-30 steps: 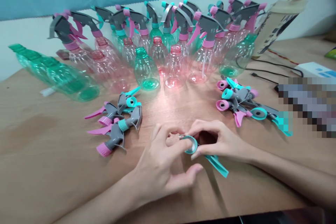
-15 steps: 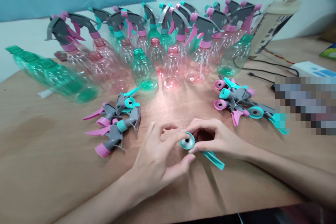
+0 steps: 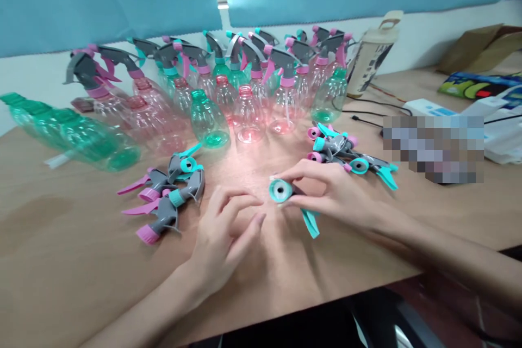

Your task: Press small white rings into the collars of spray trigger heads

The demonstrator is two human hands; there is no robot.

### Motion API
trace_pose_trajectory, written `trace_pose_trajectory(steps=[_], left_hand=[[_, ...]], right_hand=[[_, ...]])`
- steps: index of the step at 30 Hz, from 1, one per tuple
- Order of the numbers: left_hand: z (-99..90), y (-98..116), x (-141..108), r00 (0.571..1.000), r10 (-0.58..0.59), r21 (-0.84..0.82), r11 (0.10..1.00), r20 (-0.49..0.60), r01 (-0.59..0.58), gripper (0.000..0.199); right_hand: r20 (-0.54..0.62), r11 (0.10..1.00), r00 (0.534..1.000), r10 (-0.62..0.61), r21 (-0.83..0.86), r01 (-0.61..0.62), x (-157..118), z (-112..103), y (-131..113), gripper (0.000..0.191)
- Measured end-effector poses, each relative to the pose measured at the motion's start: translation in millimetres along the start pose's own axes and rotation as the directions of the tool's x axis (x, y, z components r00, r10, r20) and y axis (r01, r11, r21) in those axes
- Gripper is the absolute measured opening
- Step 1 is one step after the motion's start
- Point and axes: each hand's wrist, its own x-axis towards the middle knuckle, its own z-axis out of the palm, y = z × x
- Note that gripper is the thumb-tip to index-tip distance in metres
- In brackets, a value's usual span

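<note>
My right hand grips a grey and turquoise trigger spray head between thumb and fingers. Its round turquoise collar faces me, and its turquoise trigger sticks out below the hand. To the left, my left hand is apart from the spray head, fingers curved and spread with nothing in them. A pile of pink, grey and turquoise spray heads lies left of my left hand. Another pile of spray heads rests just beyond my right hand, which partly covers it.
Pink and green bottles, such as a green bottle and a pink bottle, stand in rows at the back, many with spray heads on. Green bottles overlap at far left. A cream drink bottle, cables and a cardboard box are at right.
My left hand has come away from the spray head's collar and moved left. My right hand still holds the spray head. The camera view has swung to the right.
</note>
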Motion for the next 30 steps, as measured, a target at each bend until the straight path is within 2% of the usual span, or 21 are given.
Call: trace_pose_trajectory(steps=[2,6,10,13,16,21,26,30], left_hand=[[-0.3,1,1,1.0,0.016,-0.002,1.0,0.026,-0.016,0.011],[6.8,4,-1,0.992,0.05,-0.012,0.999,0.118,-0.049,0.011],[19.3,7,-2,0.984,0.074,-0.029,0.997,0.165,-0.07,0.011],[27.2,10,1,0.979,0.077,-0.029,0.997,0.19,-0.073,0.011],[33.3,12,7,0.976,0.044,-0.006,0.999,0.214,-0.044,0.012],[42.5,15,22,0.981,0.003,0.035,0.999,0.193,-0.009,0.014],[46.3,12,31,0.99,-0.022,0.056,0.998,0.137,0.014,0.015],[40.5,8,31,0.992,-0.047,0.06,0.997,0.119,0.04,0.014]], right_hand=[[-0.037,0.98,0.996,-0.075,-0.188,0.067,-3,-19,2,0.028],[-0.144,0.892,0.982,-0.124,-0.451,0.047,-9,-59,12,0.028],[-0.27,0.826,0.954,-0.131,-0.561,-0.045,-11,-92,23,0.029],[-0.299,0.807,0.951,-0.082,-0.58,-0.112,-9,-104,40,0.03],[-0.211,0.803,0.977,0.026,-0.577,-0.146,-6,-105,66,0.035],[-0.169,0.795,0.985,0.044,-0.59,-0.137,-5,-103,97,0.04],[-0.137,0.779,0.986,0.096,-0.606,-0.16,-4,-99,102,0.053],[-0.105,0.794,0.985,0.135,-0.584,-0.171,5,-77,95,0.068]])
